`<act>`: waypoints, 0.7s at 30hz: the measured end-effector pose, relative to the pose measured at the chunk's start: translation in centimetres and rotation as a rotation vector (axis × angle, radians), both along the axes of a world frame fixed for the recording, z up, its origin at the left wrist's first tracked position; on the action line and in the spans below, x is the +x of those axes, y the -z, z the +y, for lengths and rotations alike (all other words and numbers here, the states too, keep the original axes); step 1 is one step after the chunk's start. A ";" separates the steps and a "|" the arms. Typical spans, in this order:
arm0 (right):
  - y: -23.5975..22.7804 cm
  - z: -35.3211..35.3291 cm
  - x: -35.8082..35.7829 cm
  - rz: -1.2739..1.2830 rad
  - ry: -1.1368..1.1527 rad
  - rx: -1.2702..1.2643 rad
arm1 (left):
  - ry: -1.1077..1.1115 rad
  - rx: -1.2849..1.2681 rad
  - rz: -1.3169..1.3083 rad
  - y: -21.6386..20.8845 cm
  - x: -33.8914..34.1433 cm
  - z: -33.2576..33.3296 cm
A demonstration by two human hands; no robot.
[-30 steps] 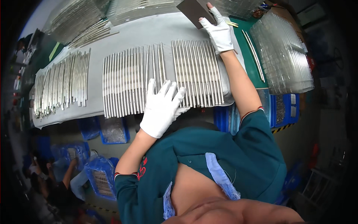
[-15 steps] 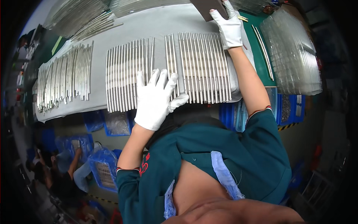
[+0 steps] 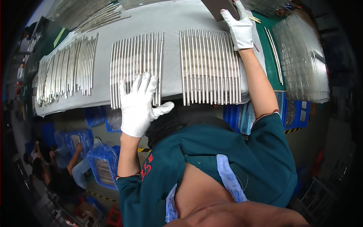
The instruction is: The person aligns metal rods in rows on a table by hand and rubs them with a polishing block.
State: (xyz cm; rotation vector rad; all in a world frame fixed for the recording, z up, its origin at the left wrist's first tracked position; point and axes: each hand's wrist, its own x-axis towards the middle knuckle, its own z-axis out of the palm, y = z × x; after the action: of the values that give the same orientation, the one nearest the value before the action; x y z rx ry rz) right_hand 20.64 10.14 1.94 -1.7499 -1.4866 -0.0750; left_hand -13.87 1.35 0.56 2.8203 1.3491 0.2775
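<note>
The rods [image 3: 210,68] are smooth, glossy metal, catching bright streaks of light. The cover [image 3: 172,56] beneath is matt grey cloth. The gloves [image 3: 137,109] are matt white fabric; the plate [image 3: 219,8] looks smooth and dull, its material unclear. The trays [image 3: 302,60] are clear, shiny plastic, the shirt [image 3: 261,151] matt cloth.

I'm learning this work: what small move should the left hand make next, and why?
Perhaps raise the left hand clear of the middle rods: its spread fingers hide part of them, and the right hand holds the dark plate well away from them.
</note>
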 end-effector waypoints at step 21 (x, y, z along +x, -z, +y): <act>0.7 0.5 -0.2 0.062 0.017 -0.028 | 0.005 -0.039 -0.028 0.2 -0.1 -0.9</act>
State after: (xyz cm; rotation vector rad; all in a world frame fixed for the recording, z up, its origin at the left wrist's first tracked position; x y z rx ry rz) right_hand 20.43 10.67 1.22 -1.7717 -1.4351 -0.0088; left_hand -13.92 0.47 0.40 2.7766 1.3268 0.2867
